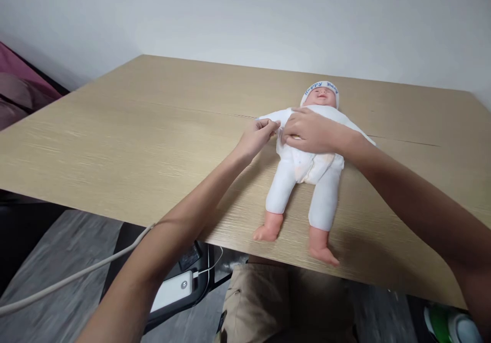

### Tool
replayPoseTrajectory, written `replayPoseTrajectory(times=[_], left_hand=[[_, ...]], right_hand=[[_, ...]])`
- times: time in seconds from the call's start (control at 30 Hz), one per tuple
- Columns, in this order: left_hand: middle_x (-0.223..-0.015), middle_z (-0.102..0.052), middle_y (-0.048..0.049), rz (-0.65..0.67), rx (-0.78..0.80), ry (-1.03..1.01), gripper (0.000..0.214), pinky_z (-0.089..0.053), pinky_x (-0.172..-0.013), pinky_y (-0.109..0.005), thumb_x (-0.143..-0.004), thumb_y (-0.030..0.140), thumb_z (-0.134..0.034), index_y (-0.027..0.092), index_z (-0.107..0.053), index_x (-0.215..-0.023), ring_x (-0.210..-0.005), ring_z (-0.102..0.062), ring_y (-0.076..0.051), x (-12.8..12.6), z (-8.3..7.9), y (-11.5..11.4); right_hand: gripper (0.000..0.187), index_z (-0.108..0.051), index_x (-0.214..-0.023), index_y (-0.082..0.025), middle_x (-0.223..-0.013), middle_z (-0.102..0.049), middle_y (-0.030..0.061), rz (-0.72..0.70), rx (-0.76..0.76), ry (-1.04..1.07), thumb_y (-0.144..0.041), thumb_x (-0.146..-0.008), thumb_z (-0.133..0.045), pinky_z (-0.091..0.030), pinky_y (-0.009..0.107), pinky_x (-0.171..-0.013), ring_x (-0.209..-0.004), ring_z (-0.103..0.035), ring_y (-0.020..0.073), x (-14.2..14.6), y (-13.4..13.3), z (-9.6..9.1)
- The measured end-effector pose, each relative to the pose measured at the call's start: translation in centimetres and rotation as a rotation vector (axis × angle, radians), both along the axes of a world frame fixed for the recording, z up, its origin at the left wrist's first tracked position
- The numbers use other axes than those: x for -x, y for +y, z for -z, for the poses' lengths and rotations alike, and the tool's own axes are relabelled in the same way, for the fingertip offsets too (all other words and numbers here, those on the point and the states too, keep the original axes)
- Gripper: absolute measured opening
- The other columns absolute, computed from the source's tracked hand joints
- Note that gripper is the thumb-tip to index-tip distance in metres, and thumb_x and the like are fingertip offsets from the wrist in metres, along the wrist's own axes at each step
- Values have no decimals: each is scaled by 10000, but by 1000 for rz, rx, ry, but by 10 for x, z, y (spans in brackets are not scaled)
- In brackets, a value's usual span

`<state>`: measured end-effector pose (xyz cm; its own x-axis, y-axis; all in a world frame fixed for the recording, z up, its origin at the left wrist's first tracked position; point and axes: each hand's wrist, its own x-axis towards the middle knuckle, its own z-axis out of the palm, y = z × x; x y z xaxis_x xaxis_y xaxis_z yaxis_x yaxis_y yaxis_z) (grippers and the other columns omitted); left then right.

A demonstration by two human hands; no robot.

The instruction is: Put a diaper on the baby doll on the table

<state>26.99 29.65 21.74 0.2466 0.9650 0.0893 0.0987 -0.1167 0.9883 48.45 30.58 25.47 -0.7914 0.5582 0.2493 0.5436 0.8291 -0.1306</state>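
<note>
A baby doll [324, 205] in white clothing lies on its back, its bare feet toward me and a white printed cap [320, 88] on its head. Around its hips is a white diaper [307, 166]. At the doll's side on the left, my left hand [261, 135] is closed in a pinch on the diaper's edge. My right hand [309, 130] lies across the doll's belly, its fingers curled onto the diaper's waist on that same side. The fingertips of both hands nearly meet, and the bit of diaper between them is mostly hidden.
The doll rests on a wooden table [115, 143] that stands against a pale wall [245, 20]. Below the front edge are a white power bank [172, 291] with a cable and a thick pale cord [76, 284]. A green and white container [452, 325] sits at the lower right.
</note>
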Motion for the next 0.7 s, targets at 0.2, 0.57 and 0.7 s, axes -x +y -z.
replayPoseTrajectory(times=[0.2, 0.57, 0.7], left_hand=[[-652, -354, 39, 6, -73, -7, 513, -218, -633, -315, -1057, 326, -653, 205, -396, -629, -630, -282, -119, -23, -6, -8], [-679, -370, 8, 54, -190, -96, 673, -400, -680, -355, -1147, 756, -421, 231, -472, -728, -667, -371, -175, -54, 17, -9], [-791, -490, -10, 19, -212, -137, 605, -486, -776, -360, -1115, 826, -397, 259, -480, -919, -744, -471, -196, -46, 30, -7]], right_hand=[[196, -695, -953, -254, -941, -737, 66, 348, -99, 453, -302, -1083, -556, -477, 441, -906, -895, -634, 263, -26, -27, 4], [526, -580, -760, -246, -771, -604, -2, 376, 317, 531, -617, -1131, -540, -386, 375, -760, -766, -524, 195, -28, -27, 10], [409, -545, -733, -240, -742, -536, -18, 476, 324, 499, -464, -1049, -672, -343, 371, -726, -734, -466, 178, -27, -28, 10]])
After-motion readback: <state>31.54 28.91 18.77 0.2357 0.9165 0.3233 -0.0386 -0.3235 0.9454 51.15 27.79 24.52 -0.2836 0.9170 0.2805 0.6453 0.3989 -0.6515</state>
